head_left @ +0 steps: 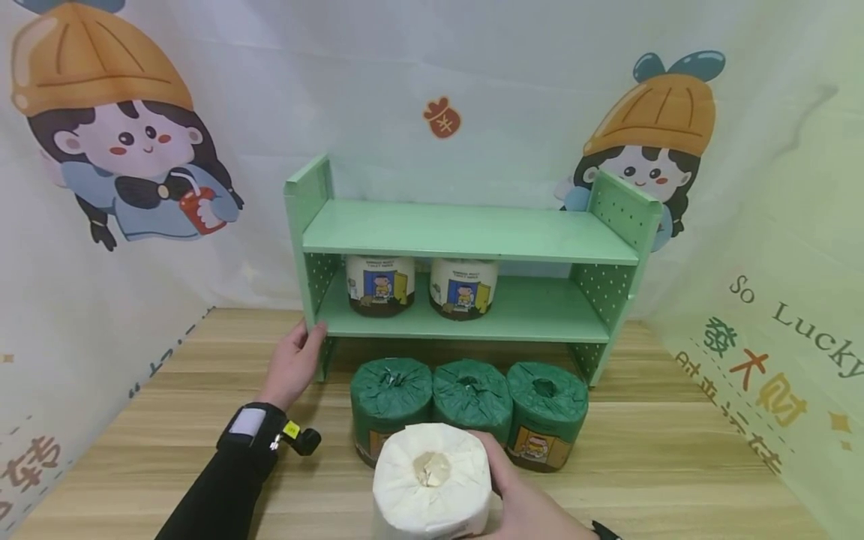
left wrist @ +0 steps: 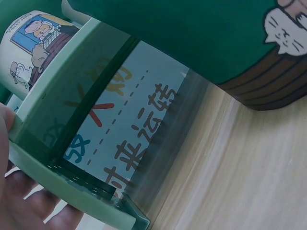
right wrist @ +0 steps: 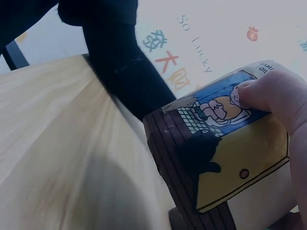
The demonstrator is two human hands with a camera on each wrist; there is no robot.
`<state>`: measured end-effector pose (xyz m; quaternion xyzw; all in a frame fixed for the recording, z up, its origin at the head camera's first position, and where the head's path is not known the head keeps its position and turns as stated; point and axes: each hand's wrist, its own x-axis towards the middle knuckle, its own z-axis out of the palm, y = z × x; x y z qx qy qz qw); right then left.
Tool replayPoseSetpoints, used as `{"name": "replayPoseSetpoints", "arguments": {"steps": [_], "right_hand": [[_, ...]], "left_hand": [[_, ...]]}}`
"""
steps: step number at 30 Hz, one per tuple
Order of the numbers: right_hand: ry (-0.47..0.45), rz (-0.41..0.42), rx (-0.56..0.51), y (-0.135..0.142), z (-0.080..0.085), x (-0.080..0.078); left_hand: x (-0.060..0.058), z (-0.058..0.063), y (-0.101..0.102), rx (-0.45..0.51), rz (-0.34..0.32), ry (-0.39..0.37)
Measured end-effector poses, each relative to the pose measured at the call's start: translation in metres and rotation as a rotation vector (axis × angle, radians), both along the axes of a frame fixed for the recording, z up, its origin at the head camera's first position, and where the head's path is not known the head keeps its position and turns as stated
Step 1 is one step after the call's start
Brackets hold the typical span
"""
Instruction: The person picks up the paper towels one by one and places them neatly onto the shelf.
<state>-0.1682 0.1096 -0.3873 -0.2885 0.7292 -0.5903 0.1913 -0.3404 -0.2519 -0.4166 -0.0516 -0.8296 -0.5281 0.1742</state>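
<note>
My right hand [head_left: 529, 504] grips a white paper-wrapped toilet roll [head_left: 425, 510] at the near front, its crumpled top facing up. In the right wrist view the thumb [right wrist: 268, 96] presses on the printed wrapper, which shows a cartoon figure and a yellow door. Over at the left, my left hand [head_left: 292, 367] holds the side panel of a light green two-tier shelf [head_left: 466, 229]. The left wrist view has its fingers [left wrist: 41, 196] curled round that panel's outer side. Two more white toilet rolls [head_left: 381, 289] stand on the lower tier, towards the left.
Three green-wrapped toilet rolls [head_left: 472, 394] stand in a row on the wooden table [head_left: 675, 450], in front of the shelf. The rightmost green roll [head_left: 548, 416] is near my right hand. Behind the shelf hangs a printed cloth [head_left: 378, 90] with cartoon figures.
</note>
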Motion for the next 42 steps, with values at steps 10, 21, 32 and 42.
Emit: {"name": "replayPoseSetpoints", "arguments": {"steps": [10,21,32,42], "right_hand": [[0.049,0.015,-0.120,0.008,0.021,0.002],[0.227,-0.013,-0.164,0.018,0.042,-0.006],[0.404,-0.065,-0.235,0.039,0.052,-0.033],[0.379,-0.273,-0.122,0.065,0.052,-0.064]], "left_hand": [[0.002,0.001,0.000,0.010,0.009,-0.009],[0.003,0.002,0.001,-0.011,0.008,-0.008],[0.003,0.002,0.001,-0.004,0.016,-0.012],[0.001,0.000,0.000,-0.007,0.020,-0.019]]}}
